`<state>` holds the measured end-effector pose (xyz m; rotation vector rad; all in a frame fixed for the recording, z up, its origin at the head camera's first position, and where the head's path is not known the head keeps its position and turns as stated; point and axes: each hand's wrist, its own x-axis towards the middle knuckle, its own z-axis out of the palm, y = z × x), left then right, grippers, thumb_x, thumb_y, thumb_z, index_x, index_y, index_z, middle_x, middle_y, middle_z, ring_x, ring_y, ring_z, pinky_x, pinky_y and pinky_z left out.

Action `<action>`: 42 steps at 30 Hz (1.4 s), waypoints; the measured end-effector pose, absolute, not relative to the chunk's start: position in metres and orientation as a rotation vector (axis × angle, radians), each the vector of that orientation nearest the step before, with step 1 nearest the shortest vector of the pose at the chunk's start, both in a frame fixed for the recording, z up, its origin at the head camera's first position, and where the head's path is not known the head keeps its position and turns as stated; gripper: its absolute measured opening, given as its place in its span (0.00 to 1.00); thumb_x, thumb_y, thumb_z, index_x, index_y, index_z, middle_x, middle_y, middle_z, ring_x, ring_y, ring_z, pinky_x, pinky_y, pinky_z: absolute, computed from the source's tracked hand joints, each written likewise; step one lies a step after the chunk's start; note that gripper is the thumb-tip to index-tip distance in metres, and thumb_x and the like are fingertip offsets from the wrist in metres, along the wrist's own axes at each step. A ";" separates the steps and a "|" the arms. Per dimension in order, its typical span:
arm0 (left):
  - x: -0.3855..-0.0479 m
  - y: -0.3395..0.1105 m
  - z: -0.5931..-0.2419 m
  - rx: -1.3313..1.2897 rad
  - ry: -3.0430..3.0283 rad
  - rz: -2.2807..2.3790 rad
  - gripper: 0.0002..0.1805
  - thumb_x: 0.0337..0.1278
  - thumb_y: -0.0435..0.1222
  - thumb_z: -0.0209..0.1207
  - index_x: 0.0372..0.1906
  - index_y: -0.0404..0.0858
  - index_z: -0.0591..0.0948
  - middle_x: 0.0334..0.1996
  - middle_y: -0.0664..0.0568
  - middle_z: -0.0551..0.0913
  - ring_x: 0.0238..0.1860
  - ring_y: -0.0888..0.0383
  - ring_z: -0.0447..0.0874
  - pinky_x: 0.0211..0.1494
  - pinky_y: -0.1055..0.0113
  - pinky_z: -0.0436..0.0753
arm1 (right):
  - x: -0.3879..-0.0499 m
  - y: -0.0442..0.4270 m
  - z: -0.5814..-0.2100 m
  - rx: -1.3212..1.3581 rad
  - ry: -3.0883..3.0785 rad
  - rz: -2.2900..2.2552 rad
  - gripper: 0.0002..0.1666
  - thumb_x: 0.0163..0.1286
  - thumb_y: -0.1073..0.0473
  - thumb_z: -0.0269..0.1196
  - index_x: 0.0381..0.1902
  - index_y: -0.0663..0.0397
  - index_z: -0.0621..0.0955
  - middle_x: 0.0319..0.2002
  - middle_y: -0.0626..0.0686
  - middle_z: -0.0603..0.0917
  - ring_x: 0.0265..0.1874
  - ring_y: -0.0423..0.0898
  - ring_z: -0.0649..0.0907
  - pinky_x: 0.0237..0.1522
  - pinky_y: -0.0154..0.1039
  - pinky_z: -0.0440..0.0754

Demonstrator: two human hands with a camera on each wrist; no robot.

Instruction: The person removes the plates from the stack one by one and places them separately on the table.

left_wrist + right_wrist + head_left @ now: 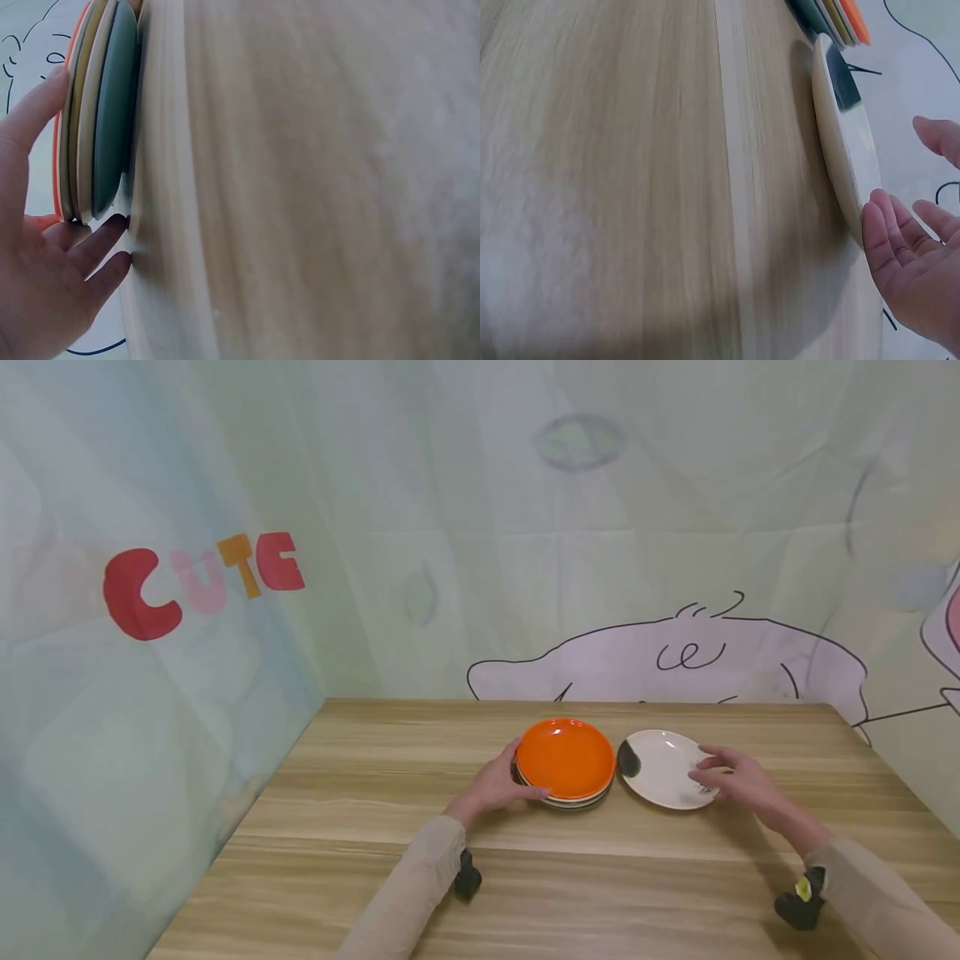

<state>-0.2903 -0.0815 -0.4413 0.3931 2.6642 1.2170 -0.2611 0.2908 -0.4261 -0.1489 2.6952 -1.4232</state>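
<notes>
A stack of several plates, with a glossy orange plate (566, 758) on top, sits near the table's far side. Pale, mustard and dark green rims (112, 112) show below the orange one in the left wrist view. My left hand (497, 783) holds the stack at its left, thumb at the near rim and fingers round the other side. To the right lies a white plate (663, 768) with a dark patch on its left rim. My right hand (742, 781) touches that plate's right edge with its fingertips (877, 217), while the thumb stands apart from it.
Both plates and stack stand on a wood-grain table (525, 893), whose far edge meets a printed curtain (420, 610). A small black device (467, 877) sits at the left cuff, and another black device (802, 902) at the right cuff.
</notes>
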 end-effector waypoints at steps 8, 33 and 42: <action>-0.290 -0.082 -0.440 0.381 2.664 1.209 0.57 0.33 0.56 0.69 0.70 0.44 0.51 0.67 0.48 0.59 0.65 0.51 0.59 0.66 0.52 0.61 | -0.268 0.276 -0.424 -0.186 2.658 -1.483 0.38 0.62 0.54 0.61 0.60 0.75 0.61 0.46 0.67 0.75 0.32 0.43 0.79 0.28 0.35 0.81; -0.290 -0.083 -0.441 0.369 2.661 1.217 0.58 0.33 0.57 0.68 0.70 0.45 0.51 0.68 0.49 0.58 0.66 0.51 0.57 0.66 0.51 0.60 | -0.290 0.214 -0.427 -0.317 2.523 -1.539 0.37 0.61 0.54 0.62 0.61 0.71 0.63 0.43 0.63 0.77 0.32 0.47 0.81 0.32 0.36 0.82; -0.290 -0.081 -0.441 0.367 2.653 1.223 0.58 0.33 0.57 0.68 0.70 0.44 0.51 0.68 0.50 0.57 0.66 0.52 0.56 0.66 0.51 0.59 | -0.292 0.198 -0.426 -0.331 2.533 -1.520 0.39 0.61 0.52 0.62 0.62 0.70 0.63 0.42 0.60 0.76 0.33 0.46 0.79 0.34 0.37 0.81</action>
